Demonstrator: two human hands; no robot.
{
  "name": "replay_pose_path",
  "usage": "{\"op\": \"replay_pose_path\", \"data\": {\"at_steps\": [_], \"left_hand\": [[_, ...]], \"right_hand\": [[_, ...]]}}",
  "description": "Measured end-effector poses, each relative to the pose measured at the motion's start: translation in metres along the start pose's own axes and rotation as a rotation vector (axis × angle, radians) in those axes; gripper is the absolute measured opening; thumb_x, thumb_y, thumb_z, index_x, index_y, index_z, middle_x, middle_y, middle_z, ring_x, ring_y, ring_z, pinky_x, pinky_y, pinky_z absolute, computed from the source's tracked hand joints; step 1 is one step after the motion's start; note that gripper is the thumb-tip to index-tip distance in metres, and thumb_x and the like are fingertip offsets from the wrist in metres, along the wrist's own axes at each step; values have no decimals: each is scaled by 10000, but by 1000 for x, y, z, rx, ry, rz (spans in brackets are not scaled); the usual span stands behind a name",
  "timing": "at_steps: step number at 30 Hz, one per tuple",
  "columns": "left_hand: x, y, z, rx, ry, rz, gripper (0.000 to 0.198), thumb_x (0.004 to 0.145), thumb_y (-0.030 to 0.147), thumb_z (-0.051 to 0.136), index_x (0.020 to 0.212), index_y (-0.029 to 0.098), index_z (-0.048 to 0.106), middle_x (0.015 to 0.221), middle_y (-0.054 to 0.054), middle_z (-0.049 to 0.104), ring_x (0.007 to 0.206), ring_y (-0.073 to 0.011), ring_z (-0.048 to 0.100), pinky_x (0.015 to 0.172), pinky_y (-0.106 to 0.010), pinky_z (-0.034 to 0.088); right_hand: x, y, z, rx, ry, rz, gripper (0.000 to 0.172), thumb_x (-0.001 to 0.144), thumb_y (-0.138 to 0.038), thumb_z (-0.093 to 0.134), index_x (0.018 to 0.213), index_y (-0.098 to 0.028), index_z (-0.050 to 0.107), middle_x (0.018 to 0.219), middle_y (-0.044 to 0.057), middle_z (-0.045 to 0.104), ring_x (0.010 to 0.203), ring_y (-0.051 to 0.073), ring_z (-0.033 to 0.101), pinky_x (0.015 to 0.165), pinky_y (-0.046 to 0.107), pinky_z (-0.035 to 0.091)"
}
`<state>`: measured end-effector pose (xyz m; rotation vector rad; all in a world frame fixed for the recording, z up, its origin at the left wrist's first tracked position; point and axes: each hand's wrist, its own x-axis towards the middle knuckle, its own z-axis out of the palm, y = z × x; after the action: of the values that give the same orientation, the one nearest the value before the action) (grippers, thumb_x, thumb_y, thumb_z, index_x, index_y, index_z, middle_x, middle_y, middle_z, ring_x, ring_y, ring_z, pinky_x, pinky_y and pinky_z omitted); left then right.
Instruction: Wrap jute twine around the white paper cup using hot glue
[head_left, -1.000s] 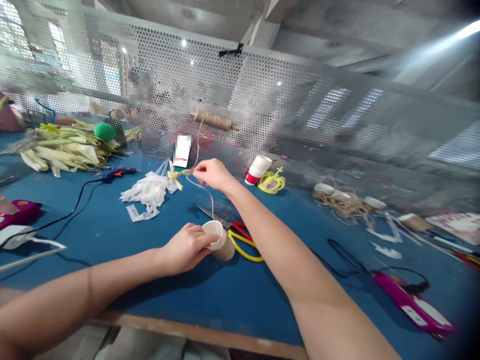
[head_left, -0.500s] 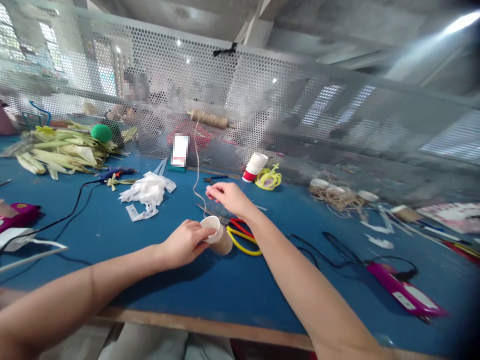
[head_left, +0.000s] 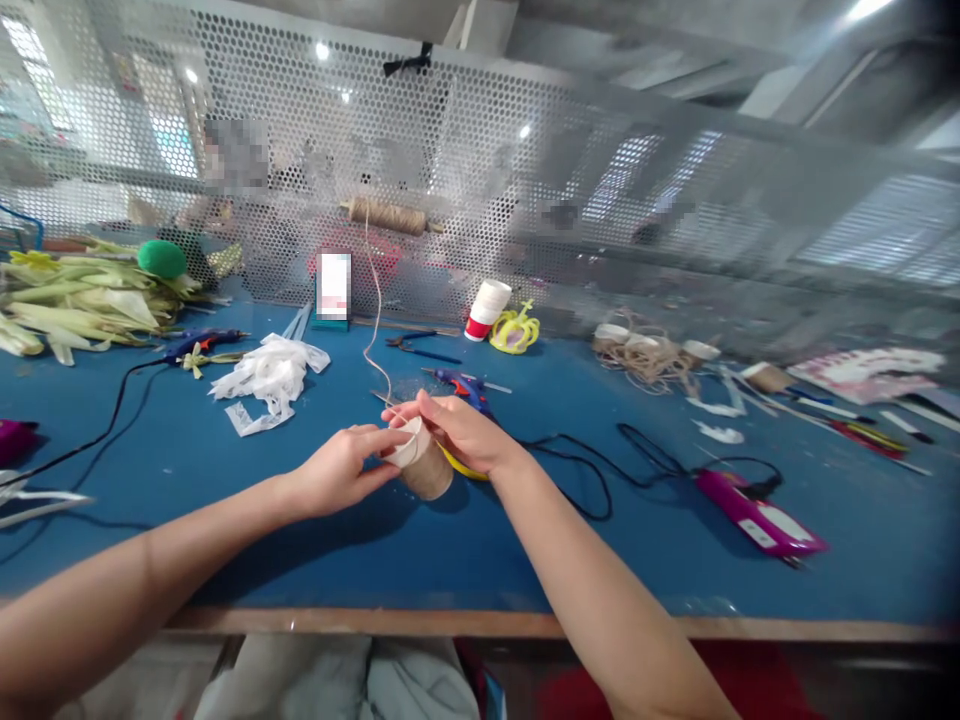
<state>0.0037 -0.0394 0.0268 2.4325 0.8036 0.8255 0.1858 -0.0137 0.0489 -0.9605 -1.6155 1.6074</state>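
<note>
A paper cup [head_left: 429, 478] wrapped in tan twine is tilted between my hands, its white rim turned toward the left. My left hand [head_left: 349, 468] pinches that rim, thumb below and fingers on top. Curled around the cup's far right side, my right hand [head_left: 466, 432] has its fingertips close to the twine; its palm side is partly hidden. A strand of twine [head_left: 375, 290] hangs from the spool [head_left: 388, 216] on the mesh panel down to the cup. Behind the cup, yellow-handled scissors [head_left: 466, 468] are mostly covered.
A blue glue gun [head_left: 461, 385] and pliers [head_left: 412, 342] lie beyond my hands. White plastic strips [head_left: 274, 375] sit left, near corn husks [head_left: 82, 300]. Stacked cups [head_left: 487, 308] and a yellow crown-shaped piece [head_left: 514, 330] stand at the back. A purple power strip [head_left: 757, 515] lies right.
My right hand has come down and left from above the scissors to the cup. The cup has turned, showing more of its twine-wrapped side. The camera view has shifted a little.
</note>
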Motion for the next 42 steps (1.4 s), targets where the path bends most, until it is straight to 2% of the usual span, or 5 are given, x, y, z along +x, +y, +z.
{"op": "replay_pose_path", "data": {"at_steps": [4, 9, 15, 19, 42], "left_hand": [[1, 3, -2, -75, -32, -65, 276, 788, 215, 486, 1035, 132, 576, 864, -54, 641, 775, -151, 569, 728, -246, 435], [3, 4, -4, -345, -39, -186, 326, 768, 214, 508, 1074, 116, 564, 978, -58, 645, 857, -164, 574, 786, -262, 442], [5, -5, -3, -560, -10, -262, 314, 753, 251, 542, 1026, 100, 576, 966, -74, 645, 833, -162, 584, 760, -266, 454], [5, -7, -2, -594, 10, -287, 305, 748, 261, 555, 1004, 98, 581, 946, -71, 645, 821, -158, 582, 753, -267, 457], [5, -9, -2, -644, 74, -268, 314, 746, 270, 571, 1012, 105, 588, 970, -78, 650, 844, -168, 589, 791, -306, 462]], "right_hand": [[-6, -3, 5, -140, -19, -28, 306, 723, -427, 603, 851, -155, 658, 1017, 86, 623, 925, 177, 577, 806, 322, 431], [-9, -4, 8, -89, 147, -150, 126, 692, -291, 648, 682, -166, 639, 1066, 66, 601, 1079, 174, 499, 872, 300, 394], [-15, -10, 4, -357, 380, -293, 185, 681, -341, 640, 645, -165, 594, 777, 20, 601, 723, 124, 550, 688, 268, 437], [-16, -11, 2, -504, 427, -298, 216, 697, -372, 614, 644, -168, 564, 635, -8, 559, 600, 112, 503, 591, 254, 416], [-13, -1, -2, -555, 491, -211, 281, 726, -456, 554, 670, -181, 534, 632, 8, 572, 611, 145, 524, 616, 300, 432]]}}
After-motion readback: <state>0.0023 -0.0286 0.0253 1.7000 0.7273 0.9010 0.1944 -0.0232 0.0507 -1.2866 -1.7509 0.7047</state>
